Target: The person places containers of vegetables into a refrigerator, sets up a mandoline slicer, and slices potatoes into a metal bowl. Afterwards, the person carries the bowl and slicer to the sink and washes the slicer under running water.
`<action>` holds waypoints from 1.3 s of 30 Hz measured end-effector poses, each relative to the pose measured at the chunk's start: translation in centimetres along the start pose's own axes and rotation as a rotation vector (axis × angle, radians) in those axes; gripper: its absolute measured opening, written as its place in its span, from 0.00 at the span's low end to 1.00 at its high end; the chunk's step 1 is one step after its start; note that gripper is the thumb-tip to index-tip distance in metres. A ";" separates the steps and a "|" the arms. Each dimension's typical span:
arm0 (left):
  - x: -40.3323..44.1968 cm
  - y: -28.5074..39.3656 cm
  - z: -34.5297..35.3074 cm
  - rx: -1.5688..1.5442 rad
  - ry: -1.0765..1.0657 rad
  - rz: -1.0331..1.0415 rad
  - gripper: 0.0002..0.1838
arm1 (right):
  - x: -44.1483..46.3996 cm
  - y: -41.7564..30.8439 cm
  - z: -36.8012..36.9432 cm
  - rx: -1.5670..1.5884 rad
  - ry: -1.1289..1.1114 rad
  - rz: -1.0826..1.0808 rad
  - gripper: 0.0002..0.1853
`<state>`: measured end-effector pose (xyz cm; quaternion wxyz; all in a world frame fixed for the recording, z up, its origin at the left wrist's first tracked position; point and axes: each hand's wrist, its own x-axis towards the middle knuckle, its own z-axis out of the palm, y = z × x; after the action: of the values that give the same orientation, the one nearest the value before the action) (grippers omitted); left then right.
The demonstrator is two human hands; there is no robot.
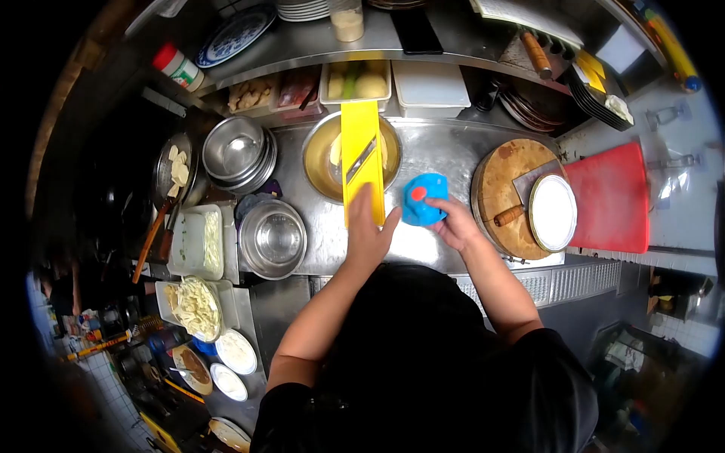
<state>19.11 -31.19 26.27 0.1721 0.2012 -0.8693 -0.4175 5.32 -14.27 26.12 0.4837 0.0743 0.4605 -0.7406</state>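
A yellow mandoline slicer (360,124) with a slanted metal blade leans across a steel bowl (313,162), its near end pointing towards me. Pale slices show inside the bowl, partly hidden beneath the slicer. My left hand (368,235) is at the slicer's near end, fingers stretched out and thumb apart; whether it touches the slicer I cannot tell. Just to the right, my right hand (458,225) grips a blue slicer hand guard (427,210) with an orange-red spot on it. The guard is held above the steel counter, apart from the slicer.
A round chopping board (495,177) carries a cleaver (529,186) and a white-topped round container (553,214). Steel bowls (273,240) stand left, near a tub of shredded vegetable (195,308). A red board (609,198) lies right. Behind the slicer sits a vegetable tray (323,89).
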 end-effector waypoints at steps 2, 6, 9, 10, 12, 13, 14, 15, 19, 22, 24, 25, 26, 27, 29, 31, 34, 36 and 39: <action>0.4 -0.6 0.4 0.283 0.106 0.013 0.52 | 1.2 -0.2 -2.3 -0.097 0.116 -0.127 0.26; 1.6 -1.4 1.9 0.573 -0.074 -0.272 0.62 | 4.9 -1.5 -5.7 -0.240 0.229 -0.192 0.26; 2.2 -2.8 3.0 0.546 -0.090 -0.316 0.62 | 6.2 -2.5 -5.8 -0.288 0.267 -0.202 0.25; 2.4 -2.9 2.9 0.546 -0.080 -0.329 0.61 | 6.6 -2.6 -5.8 -0.292 0.273 -0.205 0.24; 2.6 -3.2 2.3 0.544 -0.063 -0.355 0.60 | 7.2 -3.1 -6.3 -0.282 0.275 -0.211 0.23; 2.6 -3.3 1.8 0.524 -0.018 -0.319 0.59 | 7.7 -3.1 -6.7 -0.267 0.271 -0.215 0.23; 2.4 -3.4 1.0 0.506 0.026 -0.284 0.59 | 8.3 -3.0 -7.1 -0.249 0.267 -0.217 0.23; 2.1 -3.8 0.2 0.488 0.068 -0.249 0.59 | 9.1 -2.8 -7.8 -0.200 0.235 -0.215 0.23; -0.2 -6.2 -2.5 0.287 0.199 -0.168 0.54 | 12.3 -1.1 -11.3 -0.109 0.258 -0.172 0.22; -2.0 -6.0 -5.2 -0.430 0.168 -0.399 0.48 | 12.6 -0.1 -12.1 -0.100 0.349 -0.147 0.22; -2.8 -4.9 -7.0 -0.859 0.149 -0.538 0.45 | 12.5 0.4 -12.3 -0.052 0.352 -0.184 0.21; -3.2 -4.8 -7.1 -0.953 0.165 -0.539 0.44 | 12.4 0.7 -12.2 -0.012 0.330 -0.223 0.21; -3.5 -4.7 -7.4 -1.037 0.148 -0.547 0.44 | 12.4 0.8 -12.1 0.028 0.306 -0.262 0.21; -3.8 -4.7 -7.7 -1.121 0.129 -0.554 0.44 | 12.6 0.9 -12.0 0.021 0.331 -0.256 0.21; -4.3 -5.7 -7.3 -1.044 0.114 -0.622 0.41 | 12.4 0.9 -11.7 0.009 0.387 -0.249 0.21; -4.2 -6.1 -6.8 -0.985 0.106 -0.649 0.41 | 12.0 0.5 -11.0 0.058 0.345 -0.305 0.20; -4.0 -5.7 -6.0 -0.974 0.121 -0.641 0.44 | 10.6 -0.8 -9.7 0.092 0.235 -0.368 0.21; -3.9 -5.7 -5.5 -0.966 0.108 -0.635 0.43 | 9.8 -1.6 -9.0 0.071 0.150 -0.384 0.23; -3.8 -5.7 -5.1 -0.942 0.095 -0.634 0.43 | 9.1 -2.0 -8.6 0.077 0.084 -0.418 0.23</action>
<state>25.89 -35.90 24.25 0.1484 0.3723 -0.4776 -0.7818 -3.90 -13.52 17.44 0.2967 0.0266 0.4570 -0.8381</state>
